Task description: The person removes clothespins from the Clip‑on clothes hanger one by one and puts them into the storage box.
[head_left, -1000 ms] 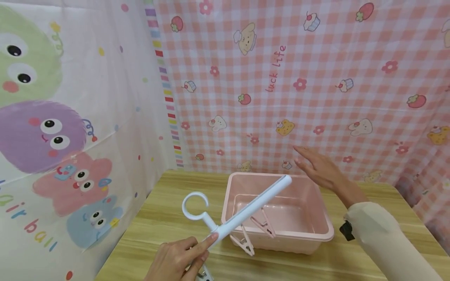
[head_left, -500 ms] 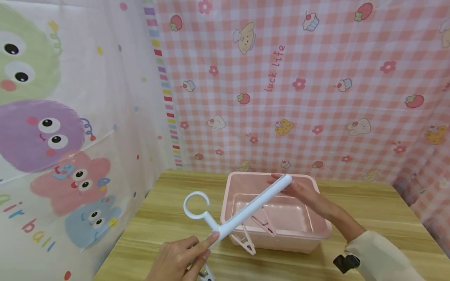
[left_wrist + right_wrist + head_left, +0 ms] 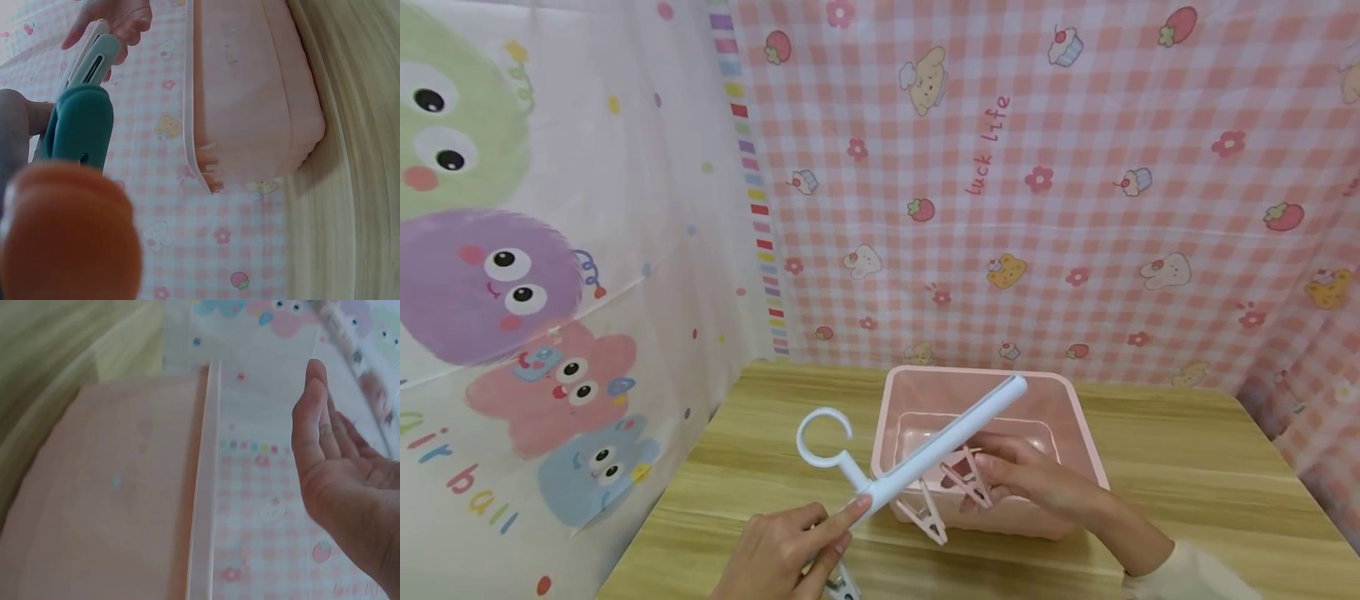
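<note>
In the head view my left hand grips a light blue clip hanger, index finger laid along its bar. Its open ring hook points up to the left, and the bar slants up over the pink tub. Two pink clips hang below the bar; a pale clip shows under my left hand. My right hand is at the right-hand pink clip, fingers behind it. In the right wrist view the fingers of my right hand look fairly straight. The left wrist view shows a teal piece on the hanger.
The pink tub stands on the wood-grain table, under the hanger. A pink checked cloth hangs behind, and a white cartoon cloth hangs on the left. A blurred orange rounded shape fills the left wrist view's lower left.
My right hand has come down from above the tub's back right corner, past the bar's far end, to the right-hand pink clip. My left hand and the hanger stay nearly still.
</note>
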Motion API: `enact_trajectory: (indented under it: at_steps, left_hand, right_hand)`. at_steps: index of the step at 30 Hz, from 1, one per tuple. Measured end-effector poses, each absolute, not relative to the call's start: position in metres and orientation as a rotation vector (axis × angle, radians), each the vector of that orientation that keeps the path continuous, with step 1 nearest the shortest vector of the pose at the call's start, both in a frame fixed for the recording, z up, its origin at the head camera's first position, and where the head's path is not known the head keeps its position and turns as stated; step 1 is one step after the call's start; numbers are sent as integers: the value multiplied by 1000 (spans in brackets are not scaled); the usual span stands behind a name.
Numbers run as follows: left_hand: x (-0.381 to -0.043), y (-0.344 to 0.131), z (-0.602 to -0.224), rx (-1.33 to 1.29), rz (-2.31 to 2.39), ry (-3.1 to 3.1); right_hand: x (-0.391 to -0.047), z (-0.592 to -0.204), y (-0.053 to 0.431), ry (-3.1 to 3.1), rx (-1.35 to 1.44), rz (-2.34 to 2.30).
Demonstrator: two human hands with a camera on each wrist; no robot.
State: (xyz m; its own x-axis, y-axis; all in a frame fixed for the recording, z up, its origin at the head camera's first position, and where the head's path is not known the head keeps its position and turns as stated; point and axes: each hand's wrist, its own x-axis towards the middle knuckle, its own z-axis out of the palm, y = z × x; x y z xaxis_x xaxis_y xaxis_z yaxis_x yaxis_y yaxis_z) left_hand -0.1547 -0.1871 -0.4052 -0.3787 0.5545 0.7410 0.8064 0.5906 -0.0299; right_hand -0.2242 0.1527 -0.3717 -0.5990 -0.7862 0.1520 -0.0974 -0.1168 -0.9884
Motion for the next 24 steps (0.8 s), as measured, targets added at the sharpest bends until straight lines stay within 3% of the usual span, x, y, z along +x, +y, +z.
enact_trajectory:
  at_steps: [10,24]
  left_hand:
    - [-156,-187,-407,-1079,-407,-2062]
    - [-154,-186,-406,-1086,-415,-2070]
  right_hand:
    - [-203,-381,130,1612,-854,-1908]
    - [-195,-390,116,1545,-1044,-2096]
